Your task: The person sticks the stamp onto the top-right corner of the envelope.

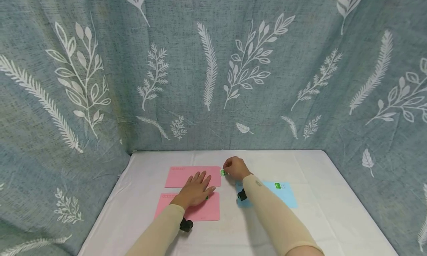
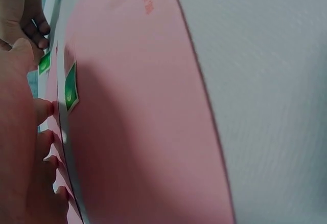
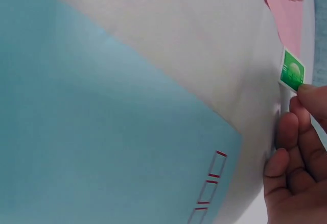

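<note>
My right hand pinches a small green stamp with a white border between thumb and forefinger. The stamp is just beyond the right edge of the far pink envelope. My left hand lies with fingers spread, its fingertips on that far envelope and its palm over the near pink envelope. Another green stamp is on the near envelope, partly hidden by the left hand in the head view.
A blue envelope with red postcode boxes lies at the right, partly under my right forearm. It bears a green stamp. A white cloth covers the table, and a patterned curtain hangs around it.
</note>
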Available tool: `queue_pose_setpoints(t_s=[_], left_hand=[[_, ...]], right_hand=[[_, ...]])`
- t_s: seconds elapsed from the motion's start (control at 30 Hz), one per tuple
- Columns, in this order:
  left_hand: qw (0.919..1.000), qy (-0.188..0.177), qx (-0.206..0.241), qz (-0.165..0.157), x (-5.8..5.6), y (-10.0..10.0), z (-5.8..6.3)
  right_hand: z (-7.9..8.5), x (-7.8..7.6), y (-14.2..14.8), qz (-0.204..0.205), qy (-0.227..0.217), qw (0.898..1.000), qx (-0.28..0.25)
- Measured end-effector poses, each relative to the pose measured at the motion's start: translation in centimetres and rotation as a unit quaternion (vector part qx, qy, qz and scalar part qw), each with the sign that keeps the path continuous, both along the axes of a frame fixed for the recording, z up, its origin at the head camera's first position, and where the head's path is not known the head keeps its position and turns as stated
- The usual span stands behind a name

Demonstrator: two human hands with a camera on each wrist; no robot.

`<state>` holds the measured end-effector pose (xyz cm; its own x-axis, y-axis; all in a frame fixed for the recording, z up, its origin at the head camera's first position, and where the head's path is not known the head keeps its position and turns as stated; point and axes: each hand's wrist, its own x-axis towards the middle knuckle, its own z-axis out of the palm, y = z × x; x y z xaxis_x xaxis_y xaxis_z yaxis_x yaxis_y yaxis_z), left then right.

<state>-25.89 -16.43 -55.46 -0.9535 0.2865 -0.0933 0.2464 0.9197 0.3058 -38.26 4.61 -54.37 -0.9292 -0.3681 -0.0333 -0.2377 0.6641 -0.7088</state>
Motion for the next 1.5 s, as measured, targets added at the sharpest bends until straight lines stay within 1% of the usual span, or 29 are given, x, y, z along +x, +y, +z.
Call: queue_pose_setpoints(t_s=[0.17, 0.33, 0.5, 0.63, 0.87, 1.0, 1.2, 1.5], left_hand=[[1.0, 0.003, -0.004, 0.003, 0.0, 0.0, -0.1], [1.0, -0.001, 0.0, 0.003, 0.1, 0.1, 0.2], [1.0, 0.001, 0.006, 0.002, 0.0, 0.1, 0.4], [1.0, 0.004, 0.007, -0.001, -0.2, 0.0, 0.4], [0.9998, 0.016, -0.013, 0.005, -0.6, -0.2, 0.1], [0.9995, 0.017, -0.025, 0.01, -0.8, 0.0, 0.0], [0.999, 0.03, -0.02, 0.026, -1.0, 0.0, -0.1], [0.9974, 0.055, -0.036, 0.032, -1.7, 0.3, -0.5]], right_hand=[[0.3, -0.4, 0.0, 0.016, -0.013, 1.0, -0.014], [0.4, -0.9, -0.6, 0.025, -0.021, 0.998, -0.048], [0.0, -1.0, -1.9, 0.023, -0.034, 0.996, -0.078], [-0.5, -1.0, -3.0, 0.015, -0.033, 0.996, -0.084], [-0.8, -0.7, -4.4, -0.01, -0.025, 0.997, -0.075], [-1.0, -0.6, -4.9, -0.028, -0.011, 0.998, -0.063], [-1.0, -0.5, -5.6, -0.044, 0.0, 0.998, -0.04], [-1.2, -0.6, -6.0, -0.064, 0.034, 0.997, -0.01]])
